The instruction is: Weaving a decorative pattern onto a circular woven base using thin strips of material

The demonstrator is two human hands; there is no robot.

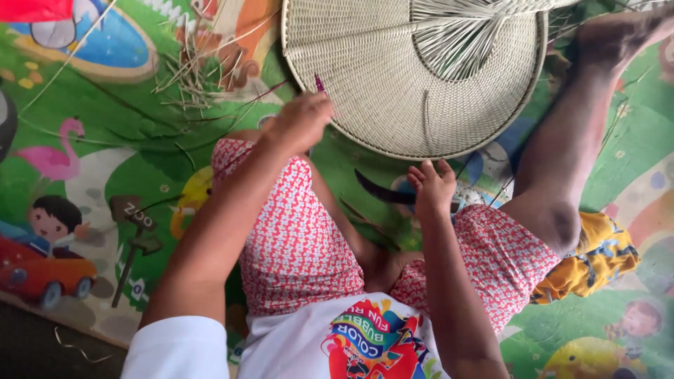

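Your left hand (300, 121) is closed at the near edge of the round woven mat (393, 91), fingers curled around something small; a purple tip (319, 83) pokes up just above the knuckles, but you cannot tell what kind of tool it belongs to. Your right hand (433, 188) hangs loosely open with fingers spread, holding nothing, just in front of the mat's lower rim and above a dark curved blade-like piece (382, 191) lying on the floor.

The mat lies flat on the floor ahead of your knees, its upper part cut off by the top of the view. Judging by how it looks, most of the disc is tightly woven and the lower rim reads as a finished curve. What remains shows as a wedge near the centre right, where loose pale strands (456, 42) fan out unwoven, and one strand (425, 119) trails down across the woven area. So the work looks well along but not complete.

Around it, scraps of dry fibre (189, 81) are scattered on the colourful cartoon play mat (105, 147) that covers the floor. You sit with legs apart in red patterned shorts (295, 238). Your right leg (569, 140) stretches alongside the weaving. A yellow patterned cloth (597, 263) is bunched beside your right knee.
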